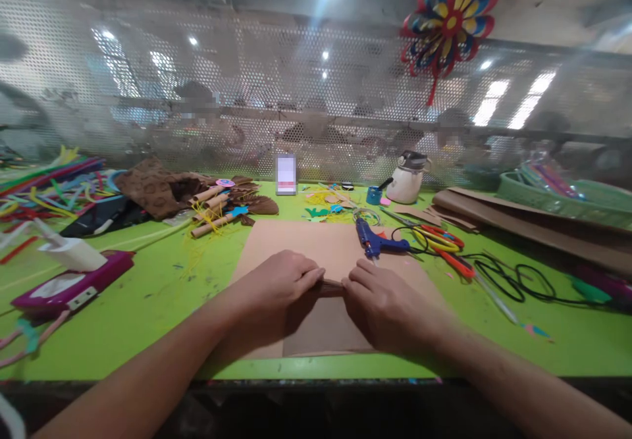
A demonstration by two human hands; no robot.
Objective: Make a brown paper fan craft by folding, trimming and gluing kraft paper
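My left hand (279,284) and my right hand (388,297) face each other over the middle of the work area. Between them they pinch the narrow folded far edge of a dark brown sheet of paper (320,327), fingers and thumbs pressed together. The rest of that paper lies flat toward me, on a larger tan sheet (276,238). A blue glue gun (375,238) rests on the tan sheet just beyond my right hand. Fingers hide parts of the fold.
Scissors with orange handles (457,261) and a black cable (513,281) lie right. A purple power strip (74,284) sits left, near paper rolls (212,212). Behind stand a phone (286,174) and a white pitcher (405,185). Brown cardboard (533,225) lies before a green basket (602,199).
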